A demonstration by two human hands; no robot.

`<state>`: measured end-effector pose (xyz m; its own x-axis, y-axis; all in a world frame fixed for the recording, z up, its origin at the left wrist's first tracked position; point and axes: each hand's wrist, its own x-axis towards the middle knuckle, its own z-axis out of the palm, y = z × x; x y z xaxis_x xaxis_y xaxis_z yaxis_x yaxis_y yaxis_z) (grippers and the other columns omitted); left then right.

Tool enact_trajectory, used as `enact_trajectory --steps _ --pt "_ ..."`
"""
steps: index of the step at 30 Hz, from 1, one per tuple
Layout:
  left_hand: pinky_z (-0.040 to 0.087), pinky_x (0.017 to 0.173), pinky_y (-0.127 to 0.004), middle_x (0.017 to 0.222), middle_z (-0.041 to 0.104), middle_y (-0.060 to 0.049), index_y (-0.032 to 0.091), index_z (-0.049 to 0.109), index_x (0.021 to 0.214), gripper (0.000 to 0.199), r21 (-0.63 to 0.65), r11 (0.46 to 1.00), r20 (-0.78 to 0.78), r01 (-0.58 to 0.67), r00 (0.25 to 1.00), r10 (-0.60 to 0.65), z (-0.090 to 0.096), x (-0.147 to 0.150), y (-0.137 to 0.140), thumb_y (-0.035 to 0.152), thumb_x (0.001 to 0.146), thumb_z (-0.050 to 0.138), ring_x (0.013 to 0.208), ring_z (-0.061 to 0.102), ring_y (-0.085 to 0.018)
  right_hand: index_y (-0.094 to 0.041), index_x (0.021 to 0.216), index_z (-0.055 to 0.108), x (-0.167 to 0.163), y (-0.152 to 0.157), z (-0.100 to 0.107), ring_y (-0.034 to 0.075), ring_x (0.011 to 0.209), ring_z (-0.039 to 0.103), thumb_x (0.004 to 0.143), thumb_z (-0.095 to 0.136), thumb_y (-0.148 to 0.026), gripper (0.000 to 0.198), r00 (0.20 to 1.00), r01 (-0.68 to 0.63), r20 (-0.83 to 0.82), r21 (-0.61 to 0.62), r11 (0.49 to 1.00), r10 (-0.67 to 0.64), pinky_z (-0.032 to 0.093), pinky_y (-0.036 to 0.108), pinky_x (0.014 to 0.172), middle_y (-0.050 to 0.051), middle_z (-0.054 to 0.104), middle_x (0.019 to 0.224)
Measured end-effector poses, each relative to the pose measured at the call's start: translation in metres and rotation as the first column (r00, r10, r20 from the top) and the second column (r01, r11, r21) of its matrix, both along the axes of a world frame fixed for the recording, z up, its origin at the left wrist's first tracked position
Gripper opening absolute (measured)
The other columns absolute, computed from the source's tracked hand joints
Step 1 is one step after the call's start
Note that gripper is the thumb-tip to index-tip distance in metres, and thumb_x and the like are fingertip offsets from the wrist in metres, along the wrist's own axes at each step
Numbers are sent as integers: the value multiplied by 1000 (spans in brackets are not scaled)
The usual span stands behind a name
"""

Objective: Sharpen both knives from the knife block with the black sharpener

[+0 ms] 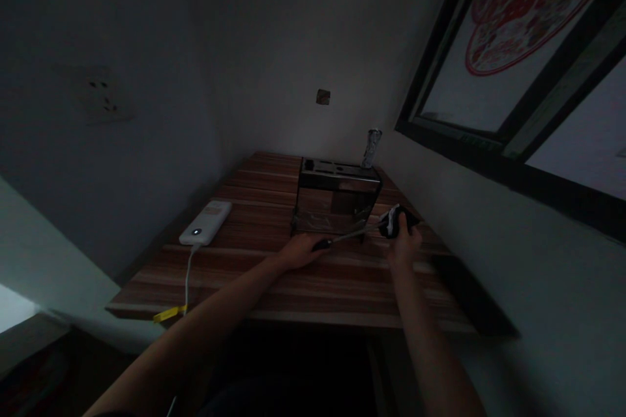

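Observation:
My left hand [300, 251] is closed around the black handle of a long thin metal tool [349, 234], low over the table. Its shaft points right, towards a dark cloth-like bundle with white patches [390, 221]. That bundle is gripped in my right hand [405, 246], around or against the far end of the tool; the dim light hides the exact contact. Just behind both hands stands a dark metal-framed rack [337, 176] with slots in its top and a clear-looking front. A silvery patterned handle-like piece [372, 146] sticks up from its right end.
A white power bank [206, 223] with a white cable [187, 280] and yellow tag [169, 314] lies on the left of the striped wooden table [205, 287]. A flat black object [472, 296] lies at the right edge. Walls and a framed panel [460, 133] enclose the table.

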<state>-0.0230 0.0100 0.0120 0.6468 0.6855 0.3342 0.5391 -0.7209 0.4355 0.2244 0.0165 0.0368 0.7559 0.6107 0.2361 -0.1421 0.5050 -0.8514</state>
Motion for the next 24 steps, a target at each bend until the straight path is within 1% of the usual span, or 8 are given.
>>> enact_trajectory --steps 4,8,17,21,24 --pt "40 85 -26 108 60 -2 23 48 116 35 -9 1000 13 5 1000 -5 1 0 -1 34 82 46 98 55 -16 -13 88 63 2 0 0 13 72 60 62 63 -44 41 1000 26 -10 -19 999 -27 48 25 64 3 65 83" --pt "40 85 -26 109 60 -3 23 48 115 35 -14 1000 2 -4 1000 4 2 0 -1 35 82 46 99 55 -16 -13 87 62 3 1 -2 13 71 60 63 61 -47 41 999 53 -12 -18 998 -53 48 25 62 2 64 82" --pt "41 83 -27 107 60 -3 23 49 115 34 1 1000 2 5 1000 -5 2 0 -1 34 82 45 96 56 -17 -14 91 61 1 2 -3 11 77 59 67 59 -45 39 997 72 15 12 997 -72 47 24 70 1 64 87" --pt "42 81 -26 104 61 -4 21 51 112 33 -1 1000 3 -4 1000 4 4 0 -3 35 83 44 93 57 -17 -14 91 61 -3 2 -5 12 76 60 68 56 -47 41 998 55 38 -7 998 -55 47 25 68 2 64 86" --pt "42 81 -26 105 61 -4 21 50 112 33 -2 1000 7 -7 1000 7 6 0 -5 35 82 45 94 57 -17 -15 91 60 -9 1 -7 12 73 60 69 55 -48 40 998 16 55 -3 1000 -16 47 25 65 2 64 84"
